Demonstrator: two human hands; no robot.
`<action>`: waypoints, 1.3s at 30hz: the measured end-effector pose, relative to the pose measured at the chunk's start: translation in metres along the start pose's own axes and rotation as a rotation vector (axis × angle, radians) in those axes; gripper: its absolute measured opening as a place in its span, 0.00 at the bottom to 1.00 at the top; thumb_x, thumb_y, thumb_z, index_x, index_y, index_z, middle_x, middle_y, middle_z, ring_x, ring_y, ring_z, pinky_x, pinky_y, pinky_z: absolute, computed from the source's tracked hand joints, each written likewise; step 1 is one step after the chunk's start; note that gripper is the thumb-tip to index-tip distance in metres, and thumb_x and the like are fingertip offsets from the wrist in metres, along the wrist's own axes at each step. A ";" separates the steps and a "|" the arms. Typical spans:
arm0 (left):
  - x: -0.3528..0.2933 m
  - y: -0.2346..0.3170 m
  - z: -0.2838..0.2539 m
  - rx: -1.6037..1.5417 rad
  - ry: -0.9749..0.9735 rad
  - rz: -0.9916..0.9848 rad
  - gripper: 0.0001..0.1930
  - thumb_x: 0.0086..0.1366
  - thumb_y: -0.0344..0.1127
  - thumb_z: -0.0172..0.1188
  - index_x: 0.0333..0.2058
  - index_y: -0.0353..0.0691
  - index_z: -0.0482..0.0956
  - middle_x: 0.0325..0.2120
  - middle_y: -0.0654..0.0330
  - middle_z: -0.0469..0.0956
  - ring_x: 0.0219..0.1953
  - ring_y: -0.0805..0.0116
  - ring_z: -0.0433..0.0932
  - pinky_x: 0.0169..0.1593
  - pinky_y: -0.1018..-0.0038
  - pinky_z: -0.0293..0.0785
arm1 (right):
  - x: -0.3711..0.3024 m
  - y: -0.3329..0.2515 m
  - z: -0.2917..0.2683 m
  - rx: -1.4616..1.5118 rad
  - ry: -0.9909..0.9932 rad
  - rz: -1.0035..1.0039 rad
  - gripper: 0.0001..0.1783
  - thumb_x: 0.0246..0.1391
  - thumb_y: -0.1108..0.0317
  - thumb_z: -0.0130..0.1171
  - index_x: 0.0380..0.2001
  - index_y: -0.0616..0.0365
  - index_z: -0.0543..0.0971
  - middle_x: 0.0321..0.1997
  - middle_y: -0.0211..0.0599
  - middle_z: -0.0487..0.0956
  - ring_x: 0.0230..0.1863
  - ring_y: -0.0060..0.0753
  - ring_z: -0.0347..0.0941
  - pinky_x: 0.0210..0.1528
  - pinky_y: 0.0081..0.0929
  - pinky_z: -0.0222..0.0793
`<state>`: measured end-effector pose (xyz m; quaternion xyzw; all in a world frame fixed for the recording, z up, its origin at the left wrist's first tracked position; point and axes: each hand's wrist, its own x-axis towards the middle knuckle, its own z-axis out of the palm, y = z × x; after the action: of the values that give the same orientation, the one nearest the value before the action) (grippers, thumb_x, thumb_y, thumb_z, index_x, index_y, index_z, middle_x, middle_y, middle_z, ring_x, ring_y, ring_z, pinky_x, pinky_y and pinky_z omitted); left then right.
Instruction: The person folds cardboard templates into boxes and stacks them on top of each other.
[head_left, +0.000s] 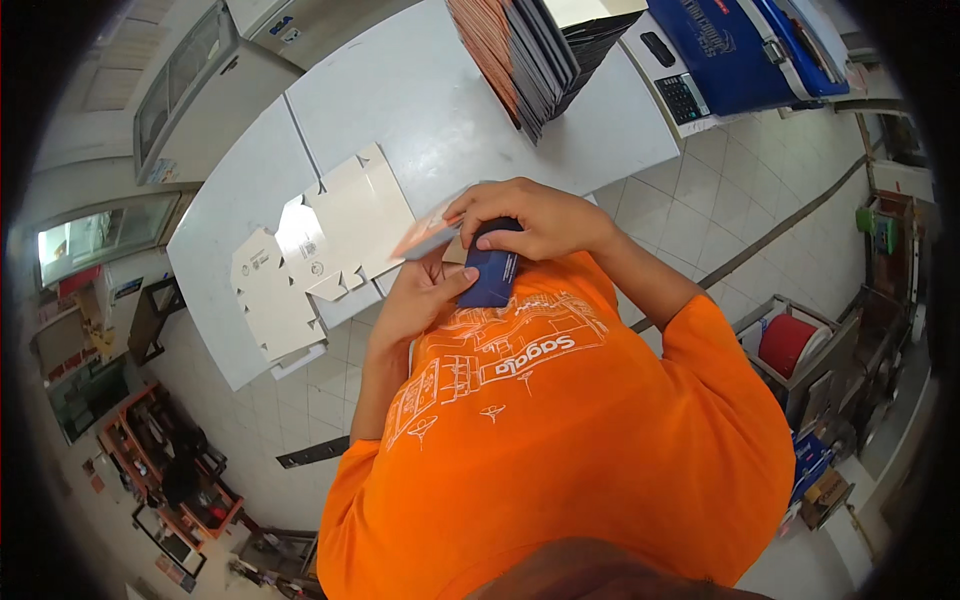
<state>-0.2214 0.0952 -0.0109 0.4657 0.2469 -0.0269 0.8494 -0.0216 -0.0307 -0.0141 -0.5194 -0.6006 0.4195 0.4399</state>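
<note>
In front of my chest I hold a partly folded carton (489, 277) with a dark blue side facing me. A blurred orange and white panel (428, 234) sticks out at its far left; whether it belongs to the same carton I cannot tell. My left hand (425, 293) grips the lower left, its thumb pressed on the blue side. From above, my right hand (535, 218) curls over the top, thumb and fingers bent around the edge. Flat white die-cut carton blanks (350, 215) with notched flaps lie on the table (400, 95) to the left of my hands.
A tall stack of dark and orange carton blanks (535, 65) stands at the table's far side. Beyond it are a calculator (682, 98) and a blue case (735, 50). A white cabinet (215, 95) stands at the far left, a red spool (787, 345) at the right.
</note>
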 end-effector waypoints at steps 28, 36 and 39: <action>-0.062 -0.033 0.016 1.183 0.823 0.732 0.14 0.56 0.16 0.62 0.37 0.43 0.85 0.33 0.62 0.85 0.37 0.63 0.82 0.46 0.70 0.75 | -0.010 0.102 -0.006 0.710 0.099 0.354 0.28 0.64 0.54 0.62 0.63 0.51 0.70 0.62 0.37 0.73 0.63 0.34 0.69 0.64 0.43 0.67; -0.052 -0.052 0.035 1.199 0.594 0.470 0.11 0.66 0.29 0.60 0.46 0.41 0.81 0.32 0.59 0.84 0.35 0.62 0.81 0.42 0.67 0.76 | -0.018 0.022 0.002 0.401 -0.052 0.127 0.06 0.58 0.69 0.62 0.37 0.59 0.80 0.37 0.31 0.81 0.49 0.39 0.73 0.62 0.42 0.61; -0.055 -0.032 0.041 0.636 0.236 -0.202 0.14 0.75 0.37 0.54 0.52 0.36 0.78 0.33 0.64 0.81 0.36 0.81 0.75 0.40 0.79 0.73 | -0.021 0.020 0.003 0.035 0.024 -0.501 0.07 0.55 0.75 0.58 0.38 0.59 0.78 0.37 0.38 0.76 0.40 0.39 0.70 0.51 0.31 0.65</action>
<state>-0.2622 0.0338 0.0066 0.6800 0.3675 -0.1323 0.6205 -0.0178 -0.0494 -0.0361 -0.3516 -0.6980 0.3013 0.5462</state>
